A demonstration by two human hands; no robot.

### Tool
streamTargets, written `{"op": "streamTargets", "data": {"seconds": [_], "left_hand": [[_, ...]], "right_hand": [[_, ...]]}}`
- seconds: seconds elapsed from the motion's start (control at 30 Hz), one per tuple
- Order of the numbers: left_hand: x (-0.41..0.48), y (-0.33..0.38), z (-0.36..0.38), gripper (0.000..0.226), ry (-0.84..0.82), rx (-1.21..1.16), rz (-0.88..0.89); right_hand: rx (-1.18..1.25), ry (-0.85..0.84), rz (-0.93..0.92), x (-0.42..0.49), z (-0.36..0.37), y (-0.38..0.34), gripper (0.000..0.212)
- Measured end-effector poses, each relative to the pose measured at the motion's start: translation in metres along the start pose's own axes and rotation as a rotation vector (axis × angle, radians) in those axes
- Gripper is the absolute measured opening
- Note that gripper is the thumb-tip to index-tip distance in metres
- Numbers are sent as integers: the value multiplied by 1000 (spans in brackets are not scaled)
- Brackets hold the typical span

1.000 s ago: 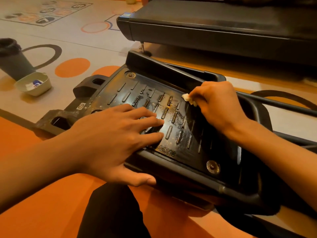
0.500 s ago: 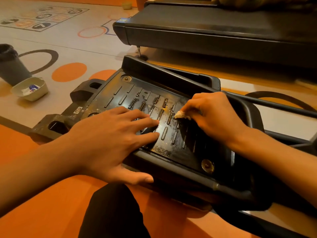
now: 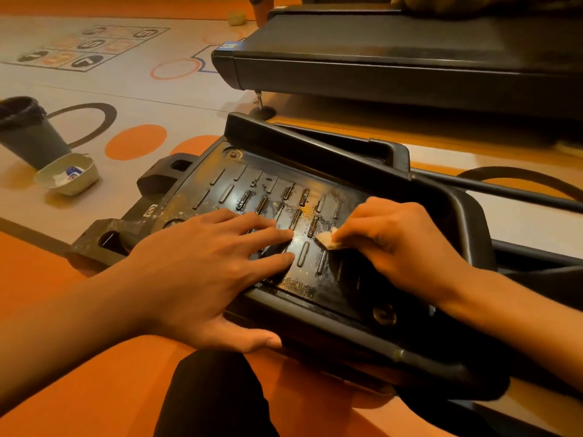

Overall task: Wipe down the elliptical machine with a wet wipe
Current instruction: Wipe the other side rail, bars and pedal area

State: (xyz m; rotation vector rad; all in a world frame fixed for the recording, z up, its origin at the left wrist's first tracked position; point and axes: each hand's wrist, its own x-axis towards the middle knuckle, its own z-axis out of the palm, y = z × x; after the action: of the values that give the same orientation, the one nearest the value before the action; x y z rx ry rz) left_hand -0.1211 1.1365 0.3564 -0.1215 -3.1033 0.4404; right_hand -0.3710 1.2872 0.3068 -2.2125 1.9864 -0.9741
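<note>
Pressing flat on the pedal (image 3: 271,175) with the left hand (image 3: 202,279), fingers straight and spread wide, thumb hanging over the near rim. Pinching a small crumpled wipe (image 3: 328,241) in the right hand (image 3: 400,247), fingers curled tight round it. Pushing that wipe onto the ribbed tread mid-pedal, just beside the left fingertips, touching the wet, speckled surface. Looking down past a dark knee (image 3: 214,395) onto the orange floor (image 3: 94,357). Spotting, off to the left and well apart from the pedal, a dark bin (image 3: 28,137) with a pale tray (image 3: 75,187) just beside it. Facing a treadmill (image 3: 378,67) beyond the pedal's far edge.
</note>
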Motion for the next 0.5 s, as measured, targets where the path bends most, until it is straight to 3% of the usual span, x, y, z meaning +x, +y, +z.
{"op": "streamTargets", "data": {"seconds": [0.1, 0.17, 0.33, 0.5], "left_hand": [[1, 0, 0, 89, 2, -6, -1], [1, -1, 0, 89, 1, -6, 1], [1, -1, -1, 91, -11, -9, 0], [1, -1, -1, 91, -20, -14, 0]], "right_hand": [[70, -159, -184, -14, -4, -19, 23], [28, -202, -321, -7, -5, -6, 19], [-25, -67, -266, 8, -4, 19, 18], [54, -288, -523, -23, -7, -9, 24]]}}
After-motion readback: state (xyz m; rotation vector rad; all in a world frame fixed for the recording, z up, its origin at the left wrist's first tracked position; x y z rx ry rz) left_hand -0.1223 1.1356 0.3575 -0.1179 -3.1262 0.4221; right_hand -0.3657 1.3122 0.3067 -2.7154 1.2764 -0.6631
